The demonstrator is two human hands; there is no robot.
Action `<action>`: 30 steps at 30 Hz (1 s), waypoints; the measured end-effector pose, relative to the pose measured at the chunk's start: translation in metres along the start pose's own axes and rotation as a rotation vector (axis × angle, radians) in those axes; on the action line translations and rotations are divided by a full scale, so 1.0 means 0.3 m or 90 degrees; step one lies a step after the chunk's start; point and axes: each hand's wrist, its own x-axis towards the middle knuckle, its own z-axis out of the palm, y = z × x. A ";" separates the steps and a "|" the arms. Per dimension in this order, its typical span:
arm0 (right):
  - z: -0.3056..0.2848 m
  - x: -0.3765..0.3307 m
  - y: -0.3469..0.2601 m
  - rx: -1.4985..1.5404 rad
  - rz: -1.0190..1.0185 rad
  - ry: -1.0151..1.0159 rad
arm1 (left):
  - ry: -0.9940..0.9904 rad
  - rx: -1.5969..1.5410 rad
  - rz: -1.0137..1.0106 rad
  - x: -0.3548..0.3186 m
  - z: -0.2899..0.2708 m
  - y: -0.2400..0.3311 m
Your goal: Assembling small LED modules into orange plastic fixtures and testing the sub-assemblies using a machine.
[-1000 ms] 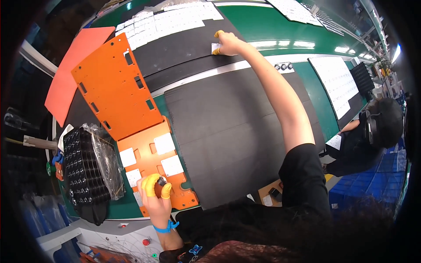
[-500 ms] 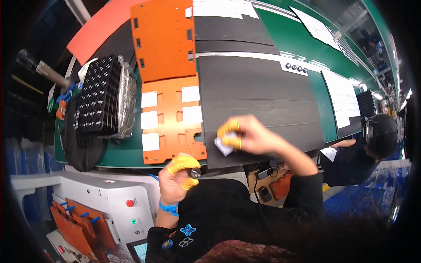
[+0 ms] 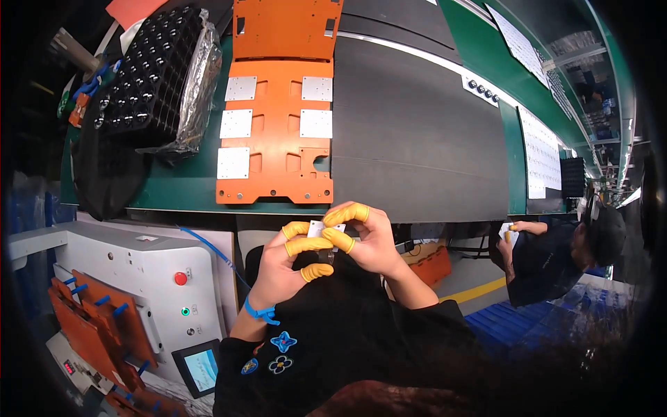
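Observation:
Both my hands meet in front of my chest, below the table's near edge, with yellow covers on the fingertips. My right hand (image 3: 368, 240) pinches a small white square board (image 3: 316, 229) by its right side. Fingers of my left hand (image 3: 278, 267) close on a small dark round part (image 3: 326, 257) just beneath the board, and the upper ones touch the board's left side. Whether part and board touch is hidden by the fingers. Beyond the hands lies an open orange hinged fixture (image 3: 278, 167), with several white square boards (image 3: 236, 124) in its pockets.
A black tray of round dark parts (image 3: 149, 76) stands at the left beside crumpled clear plastic. A dark mat (image 3: 417, 132) covers the table's middle. At lower left is a grey machine (image 3: 153, 271) with a red button. A co-worker (image 3: 563, 260) sits at the right, holding a white piece.
My right hand has come off the mat toward my chest with the white board. My left hand now meets it there, still holding the dark part. The view has shifted nearer to me.

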 end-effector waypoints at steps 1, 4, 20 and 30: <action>0.003 0.021 -0.008 -0.068 -0.064 -0.038 | 0.030 0.024 -0.002 -0.019 -0.005 0.004; -0.014 0.032 -0.030 -0.211 -0.198 -0.009 | 0.093 0.171 0.055 -0.020 -0.006 -0.009; 0.024 -0.002 -0.048 -0.201 -0.134 -0.066 | 0.181 0.415 0.270 0.017 0.012 -0.008; -0.032 0.007 -0.037 -0.111 -0.106 -0.070 | 0.255 0.320 0.188 0.041 0.018 -0.041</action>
